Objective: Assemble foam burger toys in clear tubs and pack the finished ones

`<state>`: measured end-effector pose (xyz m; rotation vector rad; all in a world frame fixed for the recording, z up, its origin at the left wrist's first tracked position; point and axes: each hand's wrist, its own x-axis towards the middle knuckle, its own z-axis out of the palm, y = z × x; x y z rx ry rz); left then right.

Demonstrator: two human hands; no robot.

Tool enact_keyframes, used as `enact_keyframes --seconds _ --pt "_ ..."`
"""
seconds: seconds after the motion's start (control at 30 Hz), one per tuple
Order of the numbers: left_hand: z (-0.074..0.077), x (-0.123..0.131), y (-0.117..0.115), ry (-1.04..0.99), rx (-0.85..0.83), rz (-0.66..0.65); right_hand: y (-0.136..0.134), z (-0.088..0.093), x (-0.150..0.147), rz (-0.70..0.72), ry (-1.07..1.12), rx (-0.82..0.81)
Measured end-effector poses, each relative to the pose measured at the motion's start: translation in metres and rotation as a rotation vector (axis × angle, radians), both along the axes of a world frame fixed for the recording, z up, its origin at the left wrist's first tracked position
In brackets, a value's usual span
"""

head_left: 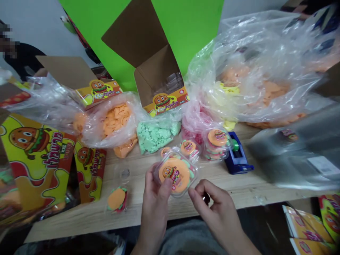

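My left hand (155,198) grips a clear plastic candy box (175,172) with an orange burger sticker on its lid, thumb on top. My right hand (212,205) sits beside the box's right corner, thumb and forefinger pinched close together; a small dark thing shows by the fingers, too small to name. Three more closed stickered boxes (216,143) stand just behind on the wooden table (252,187). An unlidded burger gummy stack (117,199) lies to the left.
Clear bags of orange (117,120), green (156,134), pink and yellow candy pieces line the back. A blue tape dispenser (237,156) stands right. Yellow burger-print cartons (39,156) lie left, open ones (159,85) behind. Another person is at far left.
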<state>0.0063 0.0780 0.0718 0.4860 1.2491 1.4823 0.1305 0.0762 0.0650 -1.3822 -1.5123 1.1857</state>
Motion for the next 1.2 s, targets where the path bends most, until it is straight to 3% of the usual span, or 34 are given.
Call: enact_keyframes --seconds 0.1,0.27,0.5,0.63,0.7,0.83,1.0,1.07,1.2 --pt "-0.001 -0.002 0.001 -0.047 -0.023 0.002 0.002 0.000 0.001 0.027 0.044 -0.067" --pt "-0.001 -0.006 0.006 -0.348 -0.179 -0.258 0.006 0.007 0.008 0.279 0.114 -0.110" --pt "-0.013 -0.012 0.000 -0.440 -0.328 -0.368 0.003 -0.006 0.007 0.219 -0.316 0.153" --pt "-0.021 -0.018 -0.008 -0.535 -0.409 -0.432 0.000 -0.017 0.002 0.256 -0.336 0.173" --pt "-0.022 -0.019 -0.009 -0.562 -0.379 -0.409 0.000 -0.020 0.001 0.279 -0.226 0.092" --pt "-0.021 -0.019 -0.010 -0.593 -0.336 -0.439 -0.001 -0.019 0.001 0.349 0.191 -0.293" --pt "-0.024 -0.019 -0.010 -0.554 -0.351 -0.460 0.004 -0.015 -0.002 0.301 0.418 -0.484" --pt "-0.026 -0.021 -0.009 -0.612 -0.393 -0.491 0.011 -0.017 0.001 0.233 0.403 -0.445" --pt "-0.031 -0.027 -0.011 -0.706 -0.487 -0.552 0.024 -0.028 0.028 -0.064 0.081 -0.213"
